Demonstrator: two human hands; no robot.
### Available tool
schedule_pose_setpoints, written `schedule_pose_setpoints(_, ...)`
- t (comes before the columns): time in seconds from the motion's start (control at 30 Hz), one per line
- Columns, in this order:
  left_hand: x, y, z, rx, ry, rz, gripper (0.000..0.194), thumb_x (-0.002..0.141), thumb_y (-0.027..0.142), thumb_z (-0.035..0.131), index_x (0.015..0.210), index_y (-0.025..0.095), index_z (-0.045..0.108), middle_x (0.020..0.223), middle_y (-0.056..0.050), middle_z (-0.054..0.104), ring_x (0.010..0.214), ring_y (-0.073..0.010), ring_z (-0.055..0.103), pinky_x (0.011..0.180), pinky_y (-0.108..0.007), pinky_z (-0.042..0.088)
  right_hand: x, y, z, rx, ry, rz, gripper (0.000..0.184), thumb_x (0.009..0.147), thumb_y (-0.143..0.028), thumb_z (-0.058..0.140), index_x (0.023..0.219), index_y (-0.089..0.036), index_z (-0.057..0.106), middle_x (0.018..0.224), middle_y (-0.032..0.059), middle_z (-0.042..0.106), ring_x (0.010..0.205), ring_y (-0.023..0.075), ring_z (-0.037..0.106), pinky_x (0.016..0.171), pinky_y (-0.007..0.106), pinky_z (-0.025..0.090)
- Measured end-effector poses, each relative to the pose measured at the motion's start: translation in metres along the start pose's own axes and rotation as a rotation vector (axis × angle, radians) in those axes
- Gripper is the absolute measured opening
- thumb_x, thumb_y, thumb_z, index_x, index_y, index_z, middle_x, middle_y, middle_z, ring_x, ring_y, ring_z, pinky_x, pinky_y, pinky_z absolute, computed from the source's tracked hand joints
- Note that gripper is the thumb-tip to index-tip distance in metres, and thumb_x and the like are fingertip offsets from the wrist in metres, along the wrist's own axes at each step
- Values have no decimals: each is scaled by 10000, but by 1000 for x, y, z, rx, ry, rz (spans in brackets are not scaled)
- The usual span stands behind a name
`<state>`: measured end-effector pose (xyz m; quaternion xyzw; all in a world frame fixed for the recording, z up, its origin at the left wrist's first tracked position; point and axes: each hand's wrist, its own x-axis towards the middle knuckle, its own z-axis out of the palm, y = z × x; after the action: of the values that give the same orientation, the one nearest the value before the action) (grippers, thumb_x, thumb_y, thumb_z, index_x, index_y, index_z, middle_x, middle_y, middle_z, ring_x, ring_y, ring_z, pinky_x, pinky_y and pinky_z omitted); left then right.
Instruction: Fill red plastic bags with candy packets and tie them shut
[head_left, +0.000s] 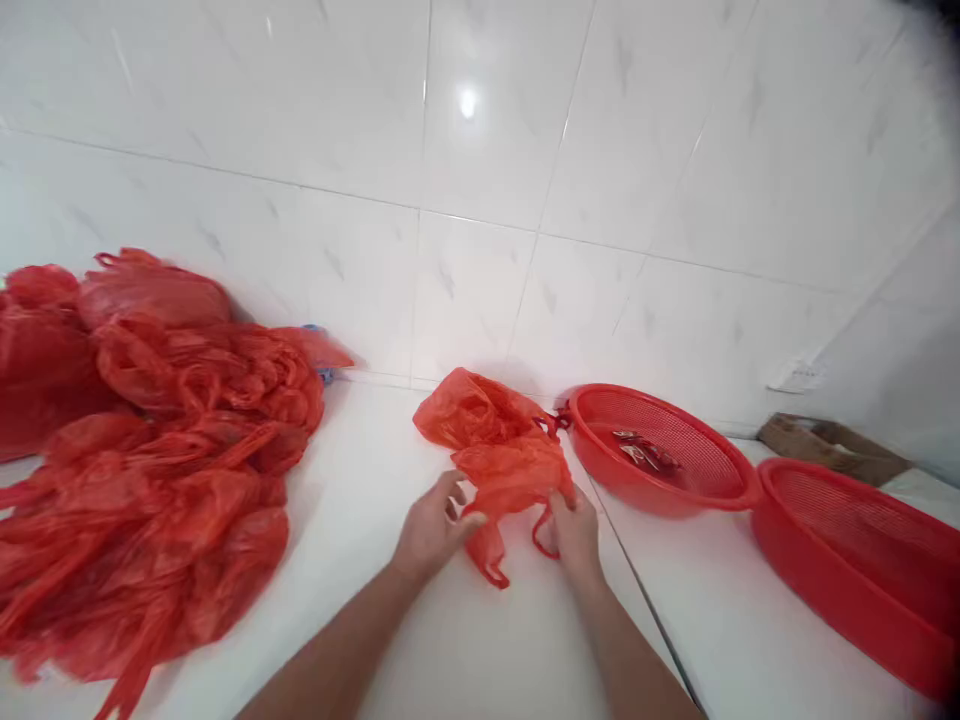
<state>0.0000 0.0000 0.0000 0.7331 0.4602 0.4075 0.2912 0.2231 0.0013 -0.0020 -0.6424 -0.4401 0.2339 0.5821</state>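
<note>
You had a thin red plastic bag (517, 475) in front of you, on or just above the white worktop (345, 510), between the big pile of red bags (202, 480) on your left and the baskets on your right. Your right hand (577, 535) grasped the bag's near right edge between thumb and fingers. Your left hand (431, 525) was curved at the opposite edge, thumb against the plastic; whether it gripped or only touched, you could not have told from this view. The bag was spread only in part: its handle loops hung toward you, while the film behind was bunched near the tiled wall (480, 290), and whether that was the same bag or a second one was unclear. By the look of it, the handling of this bag was partway along, with its folds not yet smoothed and nothing tied. The pile lay crumpled and overlapping, its loops in a tangle, so it seemed largely unsorted. The nearer red basket (720, 495) held a few small packets (645, 450); the farther-right basket (832, 570) stood beside it, touching or nearly so.
</note>
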Motion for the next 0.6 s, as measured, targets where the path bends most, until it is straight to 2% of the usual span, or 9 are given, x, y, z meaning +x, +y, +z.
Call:
schedule_pose_setpoints(0.07, -4, 6, 25, 77, 49, 4, 669, 710, 299, 623, 1311, 246, 333, 1145, -50, 569, 890, -188, 581, 789, -313, 468, -11, -2, 10, 57, -138, -13, 382, 748, -470, 560, 909, -131, 630, 786, 62, 670, 701, 195, 583, 645, 285, 450)
schedule_pose_setpoints(0.13, -4, 7, 38, 140, 78, -10, 678, 711, 216, 589, 1335, 245, 326, 1189, -62, 557, 987, -205, 561, 836, -321, 449, -18, -4, 14, 72, -214, -28, 380, 759, -492, 545, 867, -136, 625, 744, 48, 657, 671, 184, 568, 620, 274, 445)
schedule_pose_setpoints(0.2, 0, 2, 35, 198, 81, -43, 562, 748, 122, 472, 1293, 242, 404, 1118, -59, 597, 974, -193, 568, 831, -313, 439, -19, -4, 12, 37, -231, -54, 347, 783, -485, 513, 768, -150, 602, 664, 19, 614, 621, 163, 528, 582, 257, 424)
schedule_pose_setpoints(0.27, 5, -4, 21, 220, 99, -86, 441, 768, 92, 401, 1166, 240, 520, 1016, -43, 625, 890, -172, 584, 793, -295, 438, -16, -4, 4, -19, -177, -52, 329, 797, -466, 487, 693, -163, 565, 602, -2, 566, 577, 147, 485, 542, 248, 396)
schedule_pose_setpoints(0.37, 9, -5, 4, 171, 170, -166, 288, 830, 245, 422, 1090, 240, 546, 893, -16, 614, 752, -157, 575, 713, -286, 444, -12, -7, -2, -57, -119, -21, 311, 801, -448, 474, 688, -170, 555, 603, -3, 564, 573, 149, 485, 533, 249, 389)
schedule_pose_setpoints(0.43, 6, 2, 4, 98, 158, -204, 383, 828, 396, 459, 1181, 249, 478, 880, -3, 601, 692, -154, 564, 657, -282, 448, -16, -10, 2, -45, -147, -34, 317, 805, -458, 477, 720, -167, 570, 645, 9, 593, 613, 160, 520, 564, 254, 408)
schedule_pose_setpoints(0.5, 1, 11, 12, 52, 130, -212, 557, 784, 464, 520, 1281, 253, 385, 987, -24, 601, 734, -166, 579, 657, -282, 451, -27, -13, 10, -4, -241, -69, 325, 820, -463, 464, 751, -166, 576, 683, 16, 611, 642, 162, 542, 595, 256, 422)
schedule_pose_setpoints(0.6, -3, 18, 22, 70, 142, -202, 649, 770, 359, 547, 1361, 252, 300, 1135, -68, 584, 865, -195, 593, 720, -290, 444, -42, -15, 22, 49, -466, -103, 323, 851, -446, 419, 711, -178, 531, 634, -8, 568, 587, 137, 512, 567, 244, 404)
